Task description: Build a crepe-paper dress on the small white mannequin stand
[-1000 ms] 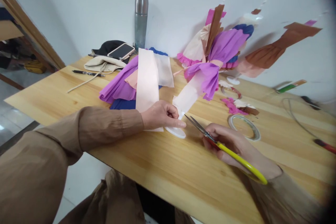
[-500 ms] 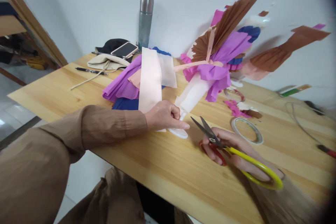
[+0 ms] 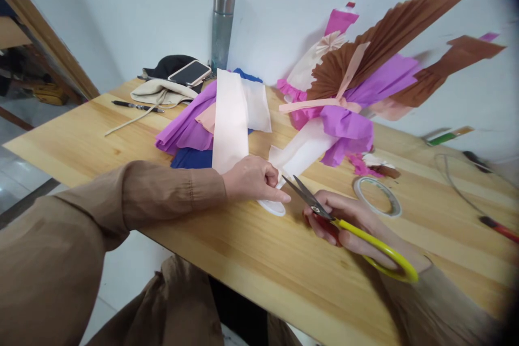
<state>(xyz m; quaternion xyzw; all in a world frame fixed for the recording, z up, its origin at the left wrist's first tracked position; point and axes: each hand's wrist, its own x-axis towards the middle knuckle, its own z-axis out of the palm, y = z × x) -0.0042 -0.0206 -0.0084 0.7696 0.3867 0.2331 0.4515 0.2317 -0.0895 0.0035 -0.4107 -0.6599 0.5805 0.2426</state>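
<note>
My left hand (image 3: pixel 255 179) is closed at the lower end of a crepe-paper figure (image 3: pixel 306 143), its thumb stretched out. A white round base (image 3: pixel 272 207) shows below the fingers; the exact grip is hidden. White paper wraps the figure's lower part, with ruffled purple paper, a pleated brown fan (image 3: pixel 385 43) and a peach strip tied above. In my right hand (image 3: pixel 344 216) is a pair of scissors (image 3: pixel 312 203) with yellow and red handles. Its blades are slightly apart, their tips close to my left thumb and the white paper.
Left of the figure lie folded purple paper (image 3: pixel 188 121), blue paper (image 3: pixel 192 159) and a pale pink strip (image 3: pixel 230 119). Behind are a phone (image 3: pixel 190 73), a pen (image 3: pixel 138 107) and a flask (image 3: pixel 223 27). A tape roll (image 3: pixel 378 196) and paper scraps (image 3: pixel 365 165) lie right.
The scissors have moved left and up, so their tips are nearer my left hand. The figure's fan and purple top have swung to the right. My left hand stays nearly in place.
</note>
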